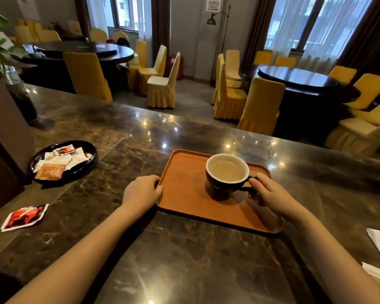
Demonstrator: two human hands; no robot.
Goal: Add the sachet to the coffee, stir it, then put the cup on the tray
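The dark ceramic cup (227, 174) of milky coffee sits, seemingly settled, on the orange wooden tray (184, 194); the right hand (270, 195) pinches its handle, the left hand (144, 189) grips the tray's left rim. A jerky release could slop coffee.

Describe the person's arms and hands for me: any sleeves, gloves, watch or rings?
Both forearms are bare up to the frame's bottom edge; no sleeve shows. The left hand and the right hand wear no gloves. No watch, bracelet or ring is visible on either wrist or on the fingers that show.
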